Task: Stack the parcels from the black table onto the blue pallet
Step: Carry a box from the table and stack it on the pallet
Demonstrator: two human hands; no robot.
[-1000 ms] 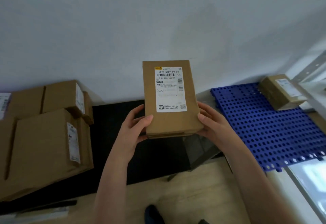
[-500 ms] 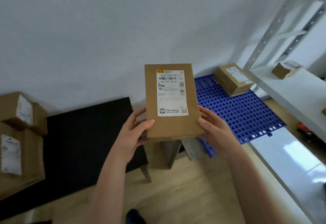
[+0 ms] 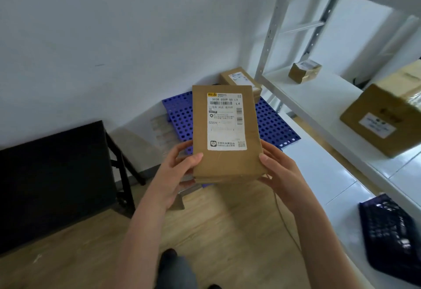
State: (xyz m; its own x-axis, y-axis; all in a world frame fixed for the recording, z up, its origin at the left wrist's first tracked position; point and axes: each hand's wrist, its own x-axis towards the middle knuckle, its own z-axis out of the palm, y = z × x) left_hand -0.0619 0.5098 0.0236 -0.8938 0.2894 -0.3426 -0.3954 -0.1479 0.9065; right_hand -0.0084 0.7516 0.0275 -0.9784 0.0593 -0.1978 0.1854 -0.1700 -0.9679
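Carrying labelled parcel point(image 3: 226, 134) in the air over blue pallet point(image 3: 273, 124) | left hand point(image 3: 180, 170) and right hand point(image 3: 280, 172) fingers clamped on its lower edges | risk: low grip lets it tip forward, or it knocks the parcel already stacked point(image 3: 239, 78) at the far corner | black bench point(image 3: 54, 175) left behind

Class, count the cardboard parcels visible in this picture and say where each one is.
4: one parcel held in both hands, one at the blue pallet's far corner, two on the white shelf. Others may be hidden out of frame.
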